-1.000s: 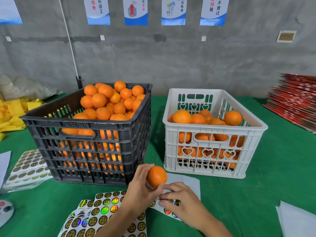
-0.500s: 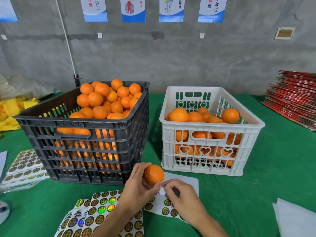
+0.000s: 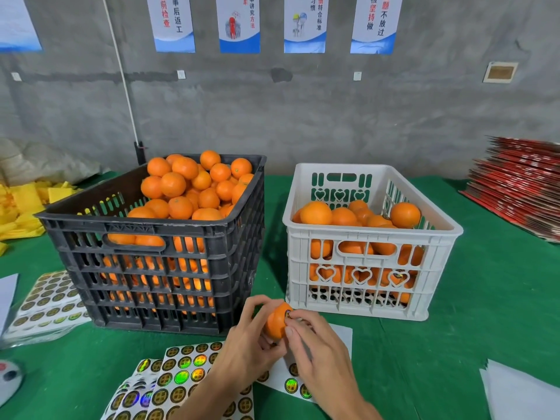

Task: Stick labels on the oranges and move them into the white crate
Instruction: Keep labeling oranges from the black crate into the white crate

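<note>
Head: round glossy label (image 3: 288,314) on dimpled orange (image 3: 275,324)

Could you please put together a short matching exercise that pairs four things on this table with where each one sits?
Things:
1. black crate
2. white crate
3. held orange
4. red stack

Places:
A. far right of the table
B. between the left hand and right hand
C. left of the other crate
D. right of the other crate

Pairs: 1-C, 2-D, 3-B, 4-A
</note>
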